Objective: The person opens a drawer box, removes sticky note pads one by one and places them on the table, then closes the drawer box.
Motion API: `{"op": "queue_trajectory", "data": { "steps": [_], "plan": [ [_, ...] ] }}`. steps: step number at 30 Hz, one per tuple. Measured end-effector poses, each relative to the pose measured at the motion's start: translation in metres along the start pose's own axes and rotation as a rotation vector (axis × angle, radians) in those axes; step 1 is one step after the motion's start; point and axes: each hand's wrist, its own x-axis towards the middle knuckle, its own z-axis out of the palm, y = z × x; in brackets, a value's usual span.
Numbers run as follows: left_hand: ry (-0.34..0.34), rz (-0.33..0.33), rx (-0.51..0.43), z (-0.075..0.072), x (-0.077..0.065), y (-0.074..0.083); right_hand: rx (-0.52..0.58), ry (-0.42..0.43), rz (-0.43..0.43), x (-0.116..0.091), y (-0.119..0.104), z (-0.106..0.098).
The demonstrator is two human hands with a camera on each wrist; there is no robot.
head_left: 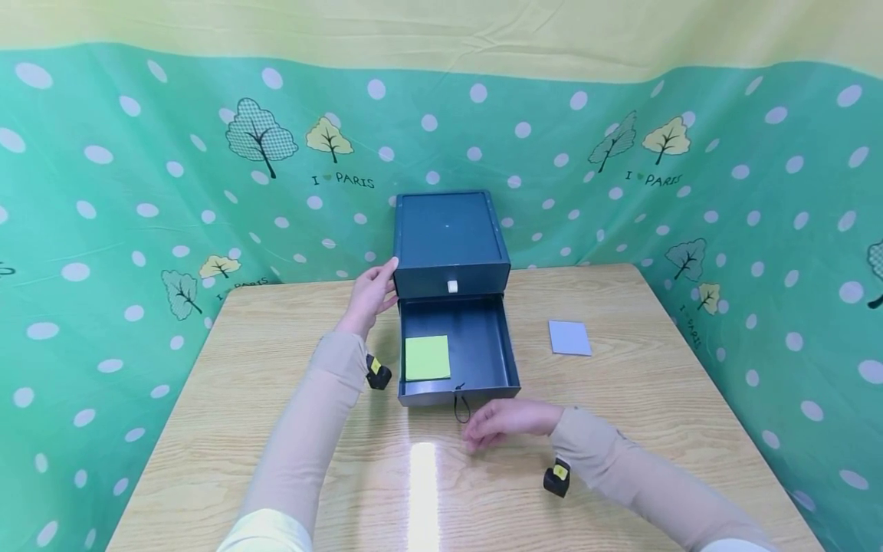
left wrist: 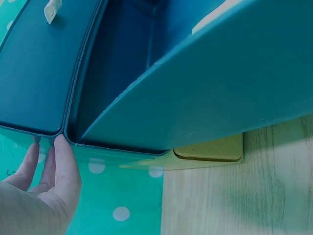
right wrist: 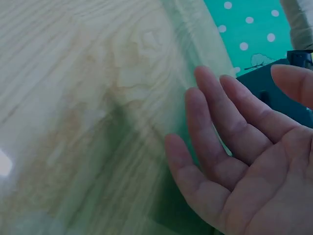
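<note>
A dark blue drawer box point(head_left: 448, 230) stands at the table's back, a white knob point(head_left: 452, 286) on its shut upper drawer. Below that, another drawer point(head_left: 483, 341) is pulled out, holding a lime-green pad of square notes point(head_left: 428, 358) at its front left. A dark cord loop point(head_left: 456, 408) hangs from this drawer's front. My left hand point(head_left: 371, 297) steadies the box's left side, its fingertips against the casing point(left wrist: 32, 129) in the left wrist view. Just before the pulled-out drawer, my right hand point(head_left: 509, 420) hovers near the loop, fingers relaxed and palm bare point(right wrist: 264, 186).
To the drawer's right, a pale blue square note pad point(head_left: 569, 338) lies on the wooden table point(head_left: 621, 399). Under the pulled-out drawer, the left wrist view shows a yellow drawer-like part point(left wrist: 210, 149). A green dotted curtain point(head_left: 207, 176) surrounds the back and sides.
</note>
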Motion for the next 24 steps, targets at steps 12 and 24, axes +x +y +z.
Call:
{"op": "queue_trajectory", "data": {
  "steps": [12,24],
  "plan": [
    [0.002,0.007,-0.02,0.0,0.001,-0.002,-0.295,-0.033,-0.084,-0.016,-0.05,-0.018],
    [0.003,0.016,0.001,0.0,0.0,-0.004,-0.213,0.029,-0.182,-0.015,-0.079,-0.046]
  ]
}}
